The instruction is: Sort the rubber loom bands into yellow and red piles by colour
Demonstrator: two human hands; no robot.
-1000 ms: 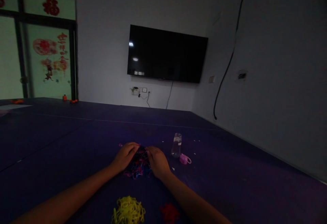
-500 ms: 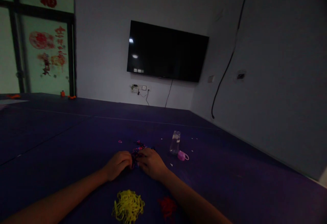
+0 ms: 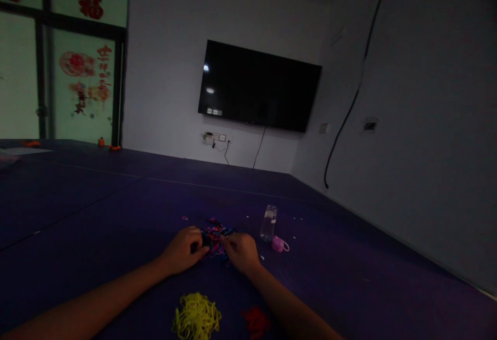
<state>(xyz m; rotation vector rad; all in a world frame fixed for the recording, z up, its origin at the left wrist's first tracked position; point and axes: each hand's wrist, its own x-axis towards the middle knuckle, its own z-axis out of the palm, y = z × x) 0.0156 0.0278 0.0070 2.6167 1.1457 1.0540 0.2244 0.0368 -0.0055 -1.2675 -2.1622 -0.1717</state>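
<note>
A loose pile of small rubber bands (image 3: 216, 235), mostly pink, blue and dark, lies on the purple surface between my hands. My left hand (image 3: 186, 251) is at the pile's left side, its fingers curled and the thumb close to them; what lies between the tips is too dark to make out. From the right, my right hand (image 3: 244, 253) reaches into the pile, thumb and forefinger pinched together on bands there. Nearer to me sits a heap of yellow rubber bands (image 3: 198, 316). Beside my right forearm is a smaller red heap (image 3: 256, 322).
A clear bottle (image 3: 268, 223) stands right of the pile, next to a pink lid with a loop (image 3: 278, 244). White scraps (image 3: 262, 257) lie around them. One pink band (image 3: 185, 218) lies apart. Orange objects (image 3: 114, 148) sit at the far left edge.
My hands gathered over the pile, the right covering much of it, then drew apart to its two sides. More of the bands shows between them. The view has shifted slightly.
</note>
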